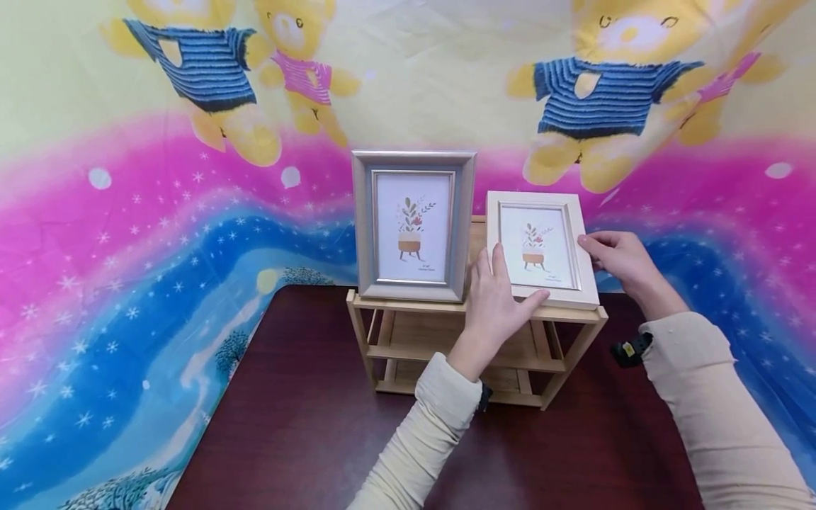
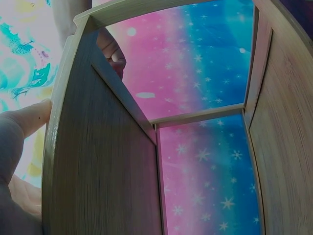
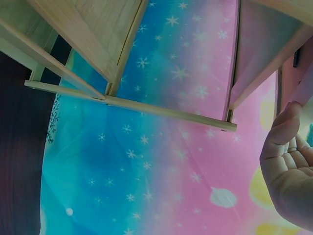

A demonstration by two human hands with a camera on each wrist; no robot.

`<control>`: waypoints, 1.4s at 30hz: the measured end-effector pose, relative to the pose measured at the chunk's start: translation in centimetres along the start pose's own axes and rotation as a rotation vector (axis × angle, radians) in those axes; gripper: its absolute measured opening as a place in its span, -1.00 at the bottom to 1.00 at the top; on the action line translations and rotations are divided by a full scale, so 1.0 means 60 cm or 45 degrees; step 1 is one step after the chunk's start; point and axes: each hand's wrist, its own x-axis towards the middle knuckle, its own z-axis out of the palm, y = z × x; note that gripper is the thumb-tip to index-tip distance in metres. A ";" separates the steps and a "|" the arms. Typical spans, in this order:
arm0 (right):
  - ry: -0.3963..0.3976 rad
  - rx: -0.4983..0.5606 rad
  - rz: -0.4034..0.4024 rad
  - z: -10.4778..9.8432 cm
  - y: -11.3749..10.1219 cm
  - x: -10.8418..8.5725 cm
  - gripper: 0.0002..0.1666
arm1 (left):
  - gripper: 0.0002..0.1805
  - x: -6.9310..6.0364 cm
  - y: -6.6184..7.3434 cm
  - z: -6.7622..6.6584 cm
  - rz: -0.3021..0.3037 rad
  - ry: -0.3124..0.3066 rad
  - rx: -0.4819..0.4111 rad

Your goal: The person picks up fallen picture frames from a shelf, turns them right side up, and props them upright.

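Observation:
A white picture frame with a potted-plant print leans on the right half of a small wooden rack's top. My right hand pinches its right edge, thumb in front and fingers curled behind. My left hand is at the frame's lower left, fingers extended up along the edge and thumb stretched over the bottom. In the left wrist view the thumb appears at the rack's top board; whether it presses there I cannot tell. Left of it stands a larger silver-grey picture frame with a similar print.
The rack, with slatted lower shelves, stands on a dark reddish-brown table. Behind hangs a backdrop cloth with teddy bears, pink and blue bands and snowflakes. A black wrist device sits at the right cuff.

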 end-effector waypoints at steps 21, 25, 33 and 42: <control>0.228 0.129 -0.182 0.000 -0.008 -0.021 -0.32 | 0.23 0.001 -0.004 0.003 -0.001 0.085 -0.019; 0.269 0.157 -0.240 0.000 -0.011 -0.025 -0.38 | 0.26 0.003 -0.005 0.005 -0.020 0.074 -0.027; 0.319 0.183 -0.302 -0.003 -0.017 -0.029 -0.49 | 0.29 0.007 -0.006 0.008 -0.015 0.111 -0.032; 0.306 0.196 -0.350 -0.015 -0.025 -0.040 -0.65 | 0.32 0.008 -0.004 0.009 0.028 0.159 0.038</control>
